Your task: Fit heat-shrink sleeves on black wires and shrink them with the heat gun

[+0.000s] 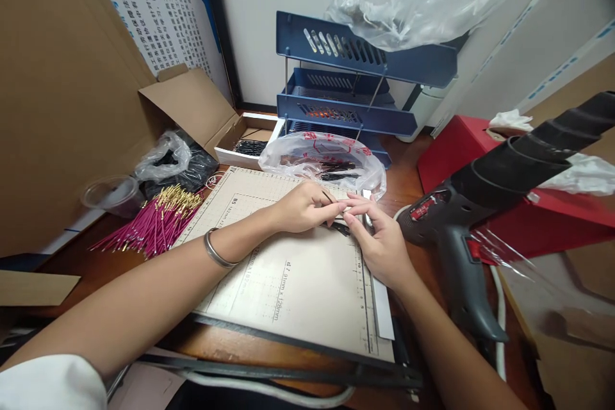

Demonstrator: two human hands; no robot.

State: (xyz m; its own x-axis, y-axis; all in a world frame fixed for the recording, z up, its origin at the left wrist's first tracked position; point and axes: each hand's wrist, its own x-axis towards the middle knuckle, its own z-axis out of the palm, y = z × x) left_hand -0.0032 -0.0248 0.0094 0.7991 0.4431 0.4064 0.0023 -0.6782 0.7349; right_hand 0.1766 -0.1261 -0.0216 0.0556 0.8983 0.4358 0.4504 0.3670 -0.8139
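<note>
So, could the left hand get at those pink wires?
Probably yes: only the flat board seems to lie between the left hand and the pink wires, though it appears busy with a thin dark strand.

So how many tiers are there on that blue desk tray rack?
3: the top tier, under the clear plastic bag; the middle tier, just below; and the bottom tier, partly behind the red-printed plastic bag, which could hide more.

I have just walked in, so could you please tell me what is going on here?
A person's left hand holds a thin dark piece above the board, and the right hand meets it at the fingers. Black pieces lie beneath, partly hidden. Purple strands are heaped to the board's left.
</note>
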